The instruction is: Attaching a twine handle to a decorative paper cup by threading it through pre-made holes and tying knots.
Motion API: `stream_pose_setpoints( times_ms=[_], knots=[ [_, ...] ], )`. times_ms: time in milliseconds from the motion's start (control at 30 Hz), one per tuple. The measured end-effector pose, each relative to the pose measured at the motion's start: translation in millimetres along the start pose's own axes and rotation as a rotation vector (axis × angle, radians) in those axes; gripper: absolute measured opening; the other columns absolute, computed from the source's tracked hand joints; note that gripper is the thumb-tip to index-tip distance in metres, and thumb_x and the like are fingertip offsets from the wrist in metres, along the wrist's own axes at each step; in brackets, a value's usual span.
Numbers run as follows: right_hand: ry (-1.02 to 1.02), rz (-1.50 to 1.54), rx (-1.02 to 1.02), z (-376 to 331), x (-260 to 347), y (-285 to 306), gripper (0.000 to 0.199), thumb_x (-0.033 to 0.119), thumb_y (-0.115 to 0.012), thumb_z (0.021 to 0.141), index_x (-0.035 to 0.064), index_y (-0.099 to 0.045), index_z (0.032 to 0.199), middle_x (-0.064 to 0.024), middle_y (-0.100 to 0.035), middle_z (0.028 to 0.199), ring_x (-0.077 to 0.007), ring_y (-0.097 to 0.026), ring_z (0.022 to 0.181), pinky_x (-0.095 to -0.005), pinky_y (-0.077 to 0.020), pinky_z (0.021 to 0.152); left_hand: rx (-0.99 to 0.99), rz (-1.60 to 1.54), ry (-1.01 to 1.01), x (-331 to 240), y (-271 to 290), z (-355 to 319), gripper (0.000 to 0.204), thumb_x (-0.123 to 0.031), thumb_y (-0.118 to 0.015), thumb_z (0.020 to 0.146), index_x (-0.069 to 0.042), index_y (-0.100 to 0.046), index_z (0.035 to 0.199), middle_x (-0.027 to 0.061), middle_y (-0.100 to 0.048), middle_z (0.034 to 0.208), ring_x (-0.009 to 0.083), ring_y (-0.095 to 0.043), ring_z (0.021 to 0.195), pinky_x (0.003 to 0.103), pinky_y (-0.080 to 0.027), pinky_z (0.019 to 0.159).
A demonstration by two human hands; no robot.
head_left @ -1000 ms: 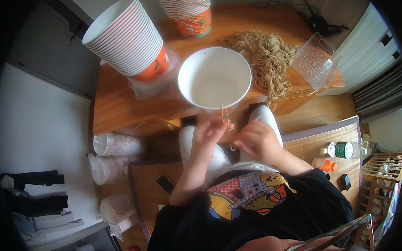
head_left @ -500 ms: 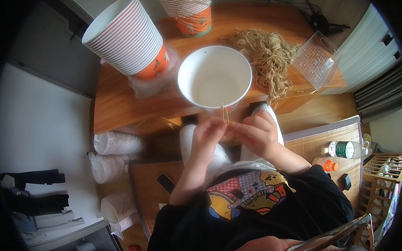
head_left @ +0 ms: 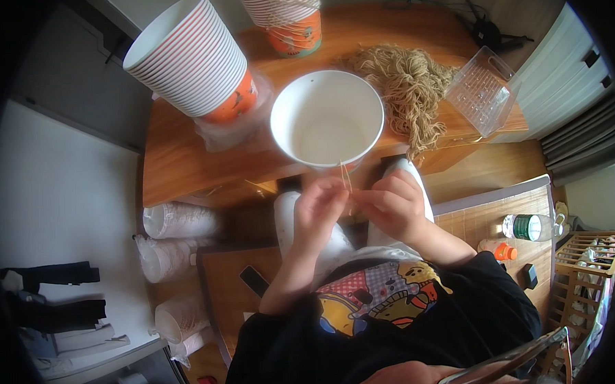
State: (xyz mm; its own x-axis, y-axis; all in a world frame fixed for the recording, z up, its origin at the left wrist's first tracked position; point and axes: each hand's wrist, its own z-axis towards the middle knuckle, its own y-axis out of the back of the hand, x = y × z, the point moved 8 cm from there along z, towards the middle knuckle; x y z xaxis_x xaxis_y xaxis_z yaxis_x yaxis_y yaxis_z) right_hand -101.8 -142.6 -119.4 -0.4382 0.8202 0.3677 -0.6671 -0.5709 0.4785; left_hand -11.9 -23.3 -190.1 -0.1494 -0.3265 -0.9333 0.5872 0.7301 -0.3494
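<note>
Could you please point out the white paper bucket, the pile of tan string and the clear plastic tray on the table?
white paper bucket (head_left: 297,110): head view, left inner wall.
pile of tan string (head_left: 406,85): head view, middle of the heap.
clear plastic tray (head_left: 483,98): head view, its ridged centre.

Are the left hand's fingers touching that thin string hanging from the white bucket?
Touching. In the head view the left hand pinches the thin string just below the white bucket, with the right hand closing on it too.

Hands meeting at the fingertips

Left hand and right hand are pinching close together, forearms angling inward, fingers curled.
</note>
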Motion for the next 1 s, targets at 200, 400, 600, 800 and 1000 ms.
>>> stream_pose_setpoints(
  times_ms=[200, 400, 600, 800, 1000],
  knots=[
    [-0.189, 0.297, 0.110, 4, -16, -10, 0.019, 0.006, -0.078, 0.070, 0.0079, -0.072, 0.088, -0.0030, -0.061, 0.076, -0.0214, -0.056, 0.069, -0.0320, -0.0426, 0.061, 0.015, -0.008, -0.120, -5, 1, 3, 0.025, -0.013, -0.062, 0.093, 0.000, -0.056, 0.113, 0.0073, -0.061, 0.107, 0.0109, -0.054, 0.100, 0.027, -0.042, 0.089],
    [-0.319, 0.515, 0.221, 2, -24, -23, 0.012, 0.005, -0.074, 0.078, 0.0036, -0.071, 0.089, -0.0051, -0.065, 0.080, -0.0206, -0.058, 0.075, -0.0318, -0.0449, 0.069, 0.068, 0.136, -0.187, -8, -6, 8, 0.021, -0.013, -0.064, 0.093, 0.000, -0.058, 0.108, 0.0039, -0.060, 0.103, 0.0078, -0.055, 0.094, 0.022, -0.042, 0.081],
    [-0.371, 0.539, 0.227, -1, -28, -27, 0.009, 0.004, -0.073, 0.080, 0.0031, -0.070, 0.089, -0.0050, -0.067, 0.081, -0.0194, -0.058, 0.075, -0.0325, -0.0446, 0.070, 0.084, 0.079, -0.126, 4, 2, 7, 0.013, -0.010, -0.065, 0.092, -0.002, -0.061, 0.102, 0.0020, -0.062, 0.099, 0.0066, -0.058, 0.084, 0.019, -0.045, 0.072],
    [-0.231, 0.426, 0.149, 4, -24, -22, 0.015, 0.005, -0.074, 0.077, 0.0059, -0.069, 0.091, -0.0044, -0.067, 0.082, -0.0221, -0.056, 0.072, -0.0336, -0.0441, 0.068, 0.030, 0.109, -0.128, -1, 7, 3, 0.009, -0.005, -0.065, 0.091, 0.000, -0.059, 0.097, 0.0034, -0.061, 0.097, 0.0066, -0.057, 0.084, 0.020, -0.045, 0.075],
    [-0.007, 0.136, 0.073, 14, -7, -17, 0.026, 0.009, -0.077, 0.069, 0.0108, -0.070, 0.094, -0.0002, -0.060, 0.078, -0.0212, -0.053, 0.070, -0.0321, -0.0424, 0.065, -0.043, 0.375, -0.300, -23, 9, 0, 0.010, 0.003, -0.066, 0.088, 0.001, -0.059, 0.095, 0.0045, -0.062, 0.093, 0.0085, -0.057, 0.081, 0.021, -0.045, 0.073]
  ],
)
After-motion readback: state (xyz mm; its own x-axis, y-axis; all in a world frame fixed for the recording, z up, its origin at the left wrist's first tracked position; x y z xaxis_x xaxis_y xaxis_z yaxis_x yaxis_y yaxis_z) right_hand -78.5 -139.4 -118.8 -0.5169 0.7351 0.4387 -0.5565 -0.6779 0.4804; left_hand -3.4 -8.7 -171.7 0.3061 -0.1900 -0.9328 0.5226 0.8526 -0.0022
